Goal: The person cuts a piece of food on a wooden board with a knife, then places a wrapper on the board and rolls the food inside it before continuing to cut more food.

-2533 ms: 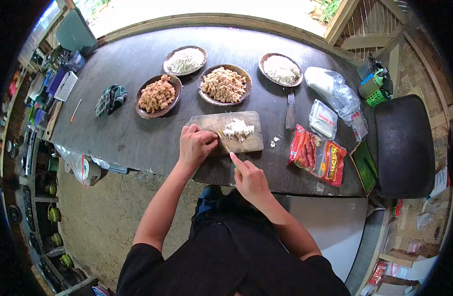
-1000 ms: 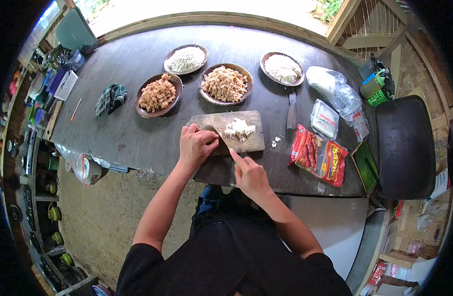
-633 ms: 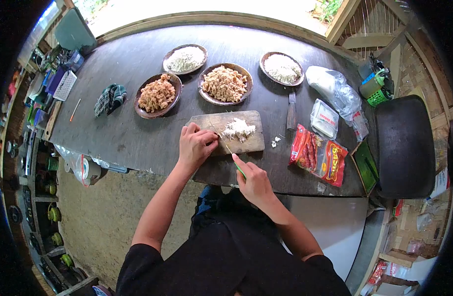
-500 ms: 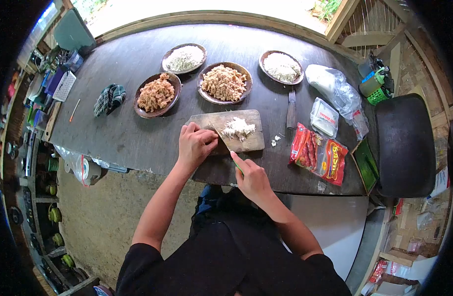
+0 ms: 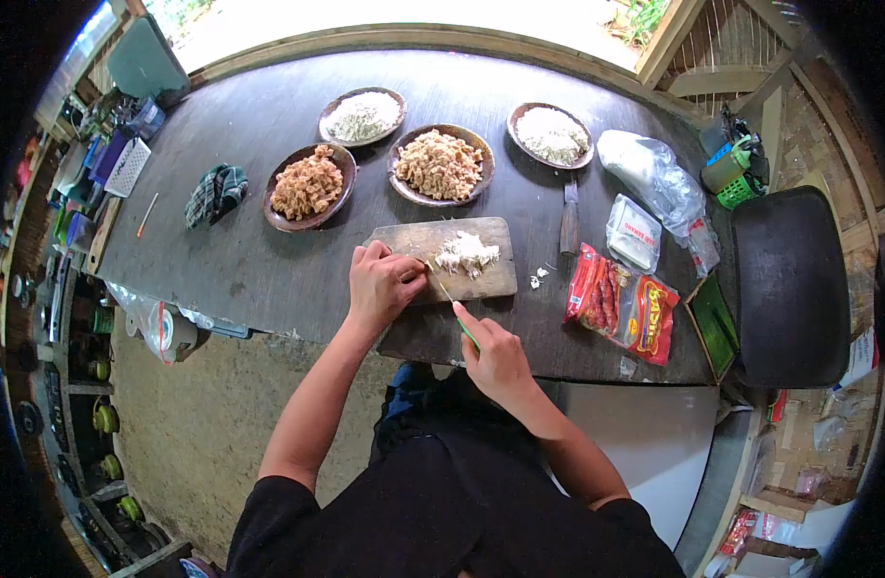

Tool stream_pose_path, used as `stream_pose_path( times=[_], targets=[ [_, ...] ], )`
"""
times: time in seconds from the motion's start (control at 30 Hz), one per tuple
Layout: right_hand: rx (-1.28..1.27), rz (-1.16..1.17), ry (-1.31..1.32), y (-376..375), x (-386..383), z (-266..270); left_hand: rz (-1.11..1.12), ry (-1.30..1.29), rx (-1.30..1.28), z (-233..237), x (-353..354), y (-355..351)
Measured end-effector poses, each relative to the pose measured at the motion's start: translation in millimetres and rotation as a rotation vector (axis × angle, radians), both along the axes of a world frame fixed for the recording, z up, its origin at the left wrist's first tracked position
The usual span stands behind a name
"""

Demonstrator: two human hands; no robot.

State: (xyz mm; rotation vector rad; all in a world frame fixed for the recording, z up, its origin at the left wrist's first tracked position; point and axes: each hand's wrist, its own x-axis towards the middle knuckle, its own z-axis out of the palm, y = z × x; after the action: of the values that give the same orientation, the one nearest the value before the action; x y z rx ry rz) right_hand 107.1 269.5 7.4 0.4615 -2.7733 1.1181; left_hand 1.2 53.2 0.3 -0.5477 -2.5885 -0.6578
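The right hand (image 5: 498, 362) had drawn back slightly toward the table (image 5: 260, 275) edge, baring more of the green handle. It was clenched around the knife (image 5: 454, 306), whose blade slanted up onto the board (image 5: 414, 238). The left hand (image 5: 383, 285) lay curled on the board's near left part, fingertips bent beside the blade; whether it pinned anything could not be told. A chopped white pile (image 5: 467, 253) sat just right of the blade. Scraps (image 5: 536, 279) lay off the board. Four filled bowls (image 5: 309, 185) stood beyond, a sausage pack (image 5: 621, 306) to the right.
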Motion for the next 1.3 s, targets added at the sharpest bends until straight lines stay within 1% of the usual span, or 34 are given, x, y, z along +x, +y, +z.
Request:
stream_pose_path(
  times=[0.07, 0.13, 0.27, 0.47, 0.53, 0.67, 0.77, 0.87, 0.97, 1.13, 1.3],
  targets=[
    [0.005, 0.002, -0.018, -4, 0, -2, 0.006, -0.009, -0.002, 0, 0, 0],
    [0.079, -0.026, -0.008, -7, -2, -7, 0.003, -0.002, 0.015, 2, 1, 1],
    [0.078, -0.026, -0.001, -9, -10, -10, -0.008, 0.002, 0.012, 2, 0, 1],
    [0.044, -0.054, 0.001, 1, -4, -2, 0.023, -0.013, 0.036, -2, 1, 1],
    [-0.006, -0.001, -0.007, 2, 0, -1, 0.004, 0.012, 0.014, -4, 0, 0],
    [-0.022, 0.001, -0.019, -2, 0, -4, 0.012, 0.009, 0.007, -7, -1, -1],
    [0.032, 0.006, -0.002, -5, -5, -9, -0.004, 0.029, 0.049, -9, -1, 0],
    [0.071, -0.001, 0.0, -7, -12, -9, 0.004, 0.02, 0.037, -1, 1, 0],
    [0.085, -0.014, 0.014, -7, -13, -8, -0.026, 0.067, -0.006, 4, 4, 0],
    [0.048, -0.045, 0.044, -3, -6, -3, -0.007, -0.011, 0.015, 1, 4, 1],
    [0.017, -0.029, 0.008, -5, 5, -4, -0.014, -0.041, 0.043, -7, 2, 1]
  ],
)
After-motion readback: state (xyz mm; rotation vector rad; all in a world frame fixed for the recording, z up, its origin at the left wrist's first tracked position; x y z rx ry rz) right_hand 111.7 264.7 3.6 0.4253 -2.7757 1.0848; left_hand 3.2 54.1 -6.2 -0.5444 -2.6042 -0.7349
